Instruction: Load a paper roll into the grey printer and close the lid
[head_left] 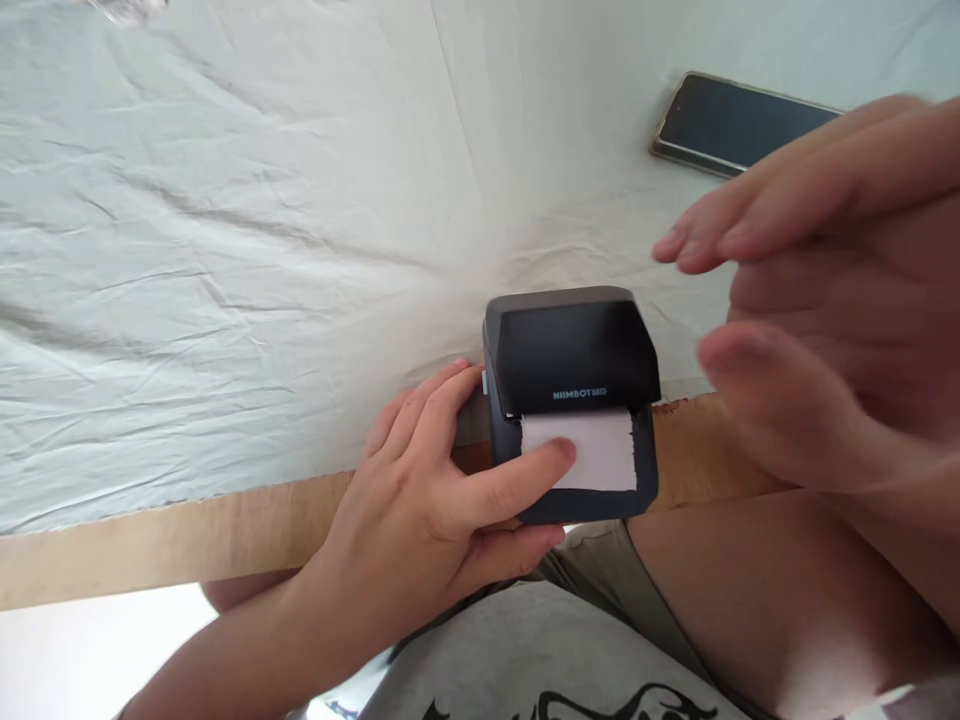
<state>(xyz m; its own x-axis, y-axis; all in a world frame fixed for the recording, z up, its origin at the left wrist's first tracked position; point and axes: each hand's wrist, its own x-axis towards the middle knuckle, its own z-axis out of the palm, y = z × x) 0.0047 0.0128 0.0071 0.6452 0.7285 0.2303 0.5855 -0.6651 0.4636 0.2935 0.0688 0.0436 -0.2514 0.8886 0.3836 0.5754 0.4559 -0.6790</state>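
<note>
A dark label printer (574,350) marked NIIMBOT sits at the table's near edge, its black lid tilted slightly up at the front. From under the lid comes a white label strip (604,455) with ragged side edges. My left hand (427,490) grips the printer from the left, one finger pressing on the strip and the thumb below the front edge. To the right of the printer, my right hand (817,290) is raised in the air, slightly blurred. Its fingers and thumb are apart, and nothing shows between them.
A smartphone (742,120) with a dark screen lies at the upper right, partly behind my right hand. Wrinkled pale cloth (262,200) covers the table, with a bare wooden edge (187,520) in front. Something clear and shiny (131,8) is cut off at the top left.
</note>
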